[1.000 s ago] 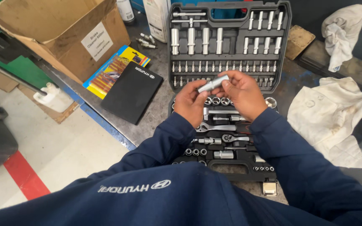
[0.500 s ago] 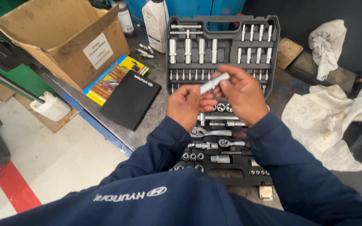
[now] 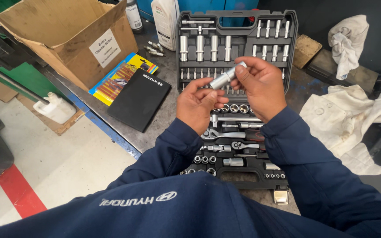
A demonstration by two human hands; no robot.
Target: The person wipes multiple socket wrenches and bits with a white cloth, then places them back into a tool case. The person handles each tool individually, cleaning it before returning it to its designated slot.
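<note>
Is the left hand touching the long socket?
Touching. Head view: left hand fingertips pinch the long socket's lower end; right hand grips the upper end.

Vehicle repair workshop, most likely. Evidence: open socket set case (image 3: 237, 88) full of chrome sockets and ratchets on a scuffed metal workbench (image 3: 155, 132); oil-stained rags (image 3: 353, 119) at the bench's right edge; cardboard box (image 3: 67, 39) at its far left corner, white fluid bottle (image 3: 166, 20) at the far edge; painted concrete floor (image 3: 67, 172) with a red line (image 3: 20, 191); dark blue work sleeves (image 3: 314, 176).
</note>
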